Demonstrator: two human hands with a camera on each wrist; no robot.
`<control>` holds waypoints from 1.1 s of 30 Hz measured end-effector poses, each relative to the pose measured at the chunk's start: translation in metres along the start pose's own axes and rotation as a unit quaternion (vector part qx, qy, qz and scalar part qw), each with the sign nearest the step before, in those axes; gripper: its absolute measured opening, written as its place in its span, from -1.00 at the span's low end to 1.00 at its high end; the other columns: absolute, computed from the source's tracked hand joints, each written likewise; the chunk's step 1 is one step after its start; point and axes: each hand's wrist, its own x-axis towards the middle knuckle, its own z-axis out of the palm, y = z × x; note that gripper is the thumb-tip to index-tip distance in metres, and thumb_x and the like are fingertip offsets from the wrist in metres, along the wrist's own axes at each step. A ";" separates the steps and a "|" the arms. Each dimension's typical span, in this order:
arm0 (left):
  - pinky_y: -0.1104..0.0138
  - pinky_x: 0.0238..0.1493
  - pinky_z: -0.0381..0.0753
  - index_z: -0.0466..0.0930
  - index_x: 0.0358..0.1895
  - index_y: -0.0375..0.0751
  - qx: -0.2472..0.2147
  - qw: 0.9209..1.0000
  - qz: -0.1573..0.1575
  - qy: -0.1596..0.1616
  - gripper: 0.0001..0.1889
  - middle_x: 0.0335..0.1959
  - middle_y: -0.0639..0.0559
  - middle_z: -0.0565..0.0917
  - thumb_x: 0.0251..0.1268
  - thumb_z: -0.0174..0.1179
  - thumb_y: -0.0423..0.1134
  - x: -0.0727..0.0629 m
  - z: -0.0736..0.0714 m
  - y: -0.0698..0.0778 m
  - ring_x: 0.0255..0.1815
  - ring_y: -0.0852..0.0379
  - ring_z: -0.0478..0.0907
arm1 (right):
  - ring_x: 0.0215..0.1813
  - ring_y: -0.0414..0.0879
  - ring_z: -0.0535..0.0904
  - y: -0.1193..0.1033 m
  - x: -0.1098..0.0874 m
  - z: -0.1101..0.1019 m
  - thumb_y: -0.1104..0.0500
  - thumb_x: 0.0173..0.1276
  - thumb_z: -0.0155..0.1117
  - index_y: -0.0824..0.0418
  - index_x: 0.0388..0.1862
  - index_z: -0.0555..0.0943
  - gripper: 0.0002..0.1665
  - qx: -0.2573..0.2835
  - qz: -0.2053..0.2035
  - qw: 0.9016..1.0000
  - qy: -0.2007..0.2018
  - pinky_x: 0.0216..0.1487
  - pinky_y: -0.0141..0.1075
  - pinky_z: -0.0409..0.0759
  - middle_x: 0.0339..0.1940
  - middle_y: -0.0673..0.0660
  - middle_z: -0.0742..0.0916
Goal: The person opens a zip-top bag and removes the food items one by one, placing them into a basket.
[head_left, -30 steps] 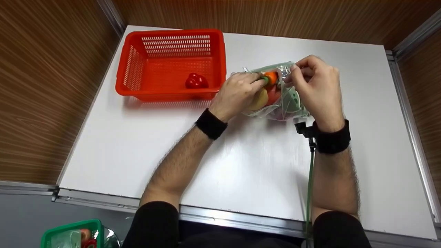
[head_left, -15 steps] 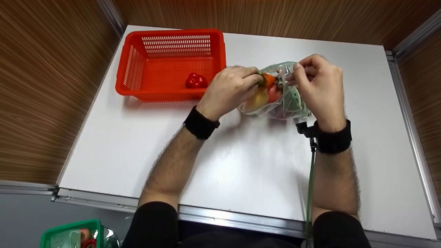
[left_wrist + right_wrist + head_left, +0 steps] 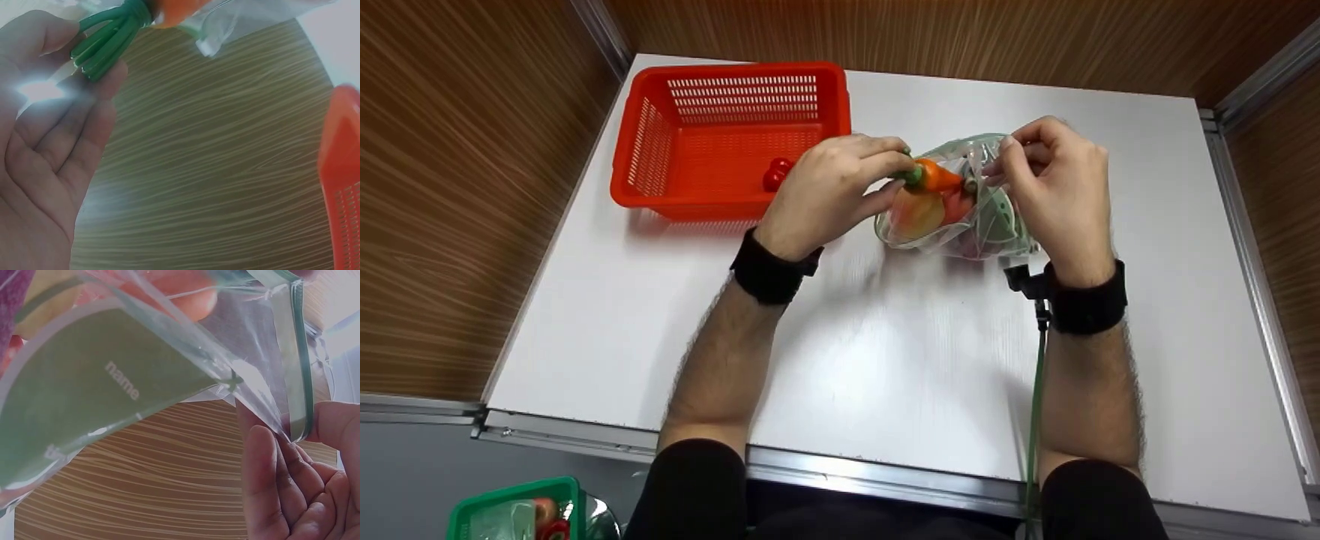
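My left hand (image 3: pixel 832 184) pinches the green leafy top of a small orange carrot (image 3: pixel 937 178), whose tip points right into the mouth of a clear zip bag (image 3: pixel 997 221). The carrot's green stalks (image 3: pixel 109 42) lie between thumb and fingertips in the left wrist view. With thumb and fingers, my right hand (image 3: pixel 1057 195) pinches the bag's green-edged rim (image 3: pixel 304 377). Inside the bag are a yellow-orange round fruit (image 3: pixel 919 214), a red piece (image 3: pixel 956 204) and something purple (image 3: pixel 971 244). A green printed label marks the bag's side.
A red plastic basket (image 3: pixel 660 201) stands left of the bag, holding a red bell pepper (image 3: pixel 774 177) partly covered by my left hand. Below the table's left front edge sits a green basket (image 3: pixel 575 499) with produce. Wooden panels (image 3: pixel 885 37) border the white table (image 3: pixel 870 360).
My left hand has drawn back leftward with the carrot, which shows more of its orange body and green top. The right hand stays at the bag's rim.
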 end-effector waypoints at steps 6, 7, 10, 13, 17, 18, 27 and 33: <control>0.08 0.39 0.89 0.92 0.21 -0.21 -0.008 1.000 -0.002 0.011 -0.80 0.23 -0.12 0.94 0.72 0.45 -0.28 -0.006 -0.016 0.000 0.24 -0.12 0.91 | -0.42 -0.45 0.82 0.000 0.000 0.000 0.15 0.76 0.28 0.15 -0.11 0.79 -0.79 0.003 0.006 1.000 0.000 -0.38 -0.56 0.66 -0.40 -0.13 0.93; 0.08 0.39 0.89 0.92 0.21 -0.21 -0.008 1.000 -0.003 0.013 -0.80 0.24 -0.13 0.94 0.72 0.46 -0.28 -0.007 -0.019 0.000 0.24 -0.12 0.91 | -0.42 -0.45 0.82 0.000 0.000 0.000 0.15 0.76 0.28 0.15 -0.10 0.79 -0.79 0.002 0.007 1.000 0.000 -0.38 -0.56 0.67 -0.40 -0.13 0.93; 0.09 0.41 0.88 0.91 0.22 -0.23 -0.010 1.000 -0.008 0.018 -0.79 0.25 -0.13 0.94 0.72 0.45 -0.28 -0.010 -0.027 -0.001 0.26 -0.12 0.90 | -0.42 -0.44 0.82 0.000 0.000 -0.001 0.15 0.76 0.28 0.16 -0.10 0.79 -0.79 0.002 0.006 1.000 -0.001 -0.38 -0.56 0.67 -0.40 -0.12 0.93; 0.11 0.41 0.87 0.91 0.24 -0.24 -0.017 0.999 -0.010 0.028 -0.77 0.26 -0.13 0.94 0.73 0.45 -0.25 -0.014 -0.034 -0.003 0.26 -0.11 0.90 | -0.42 -0.43 0.82 0.000 0.000 -0.001 0.16 0.76 0.29 0.16 -0.10 0.79 -0.80 0.002 0.007 1.000 -0.001 -0.38 -0.56 0.67 -0.40 -0.15 0.93; 0.13 0.47 0.85 0.91 0.23 -0.25 -0.027 0.998 -0.007 0.049 -0.77 0.25 -0.14 0.94 0.75 0.44 -0.23 -0.018 -0.044 -0.005 0.28 -0.10 0.90 | -0.44 -0.41 0.82 0.000 0.001 -0.001 0.16 0.76 0.29 0.15 -0.10 0.80 -0.80 0.005 0.008 1.000 -0.001 -0.39 -0.55 0.67 -0.41 -0.17 0.92; 0.13 0.49 0.84 0.91 0.22 -0.26 -0.029 0.998 -0.006 0.055 -0.76 0.24 -0.14 0.94 0.75 0.44 -0.22 -0.020 -0.047 -0.006 0.29 -0.10 0.89 | -0.44 -0.41 0.82 0.000 0.001 -0.001 0.16 0.76 0.29 0.15 -0.10 0.80 -0.80 0.005 0.008 1.000 -0.001 -0.39 -0.55 0.67 -0.41 -0.17 0.92; 0.17 0.57 0.81 0.91 0.22 -0.27 -0.041 0.993 -0.012 0.112 -0.70 0.26 -0.15 0.94 0.78 0.42 -0.12 -0.034 -0.071 -0.013 0.38 -0.06 0.89 | -0.41 -0.40 0.84 0.000 0.001 -0.002 0.14 0.77 0.29 0.17 -0.08 0.79 -0.79 0.012 0.015 1.000 -0.005 -0.36 -0.56 0.72 -0.40 -0.15 0.92; 0.20 0.61 0.78 0.92 0.21 -0.28 -0.070 0.984 -0.030 0.164 -0.75 0.26 -0.15 0.95 0.73 0.46 -0.19 -0.044 -0.085 -0.018 0.39 -0.08 0.89 | -0.41 -0.39 0.84 0.000 0.001 -0.002 0.14 0.77 0.29 0.16 -0.09 0.79 -0.79 0.013 0.017 1.000 -0.005 -0.36 -0.56 0.72 -0.41 -0.18 0.91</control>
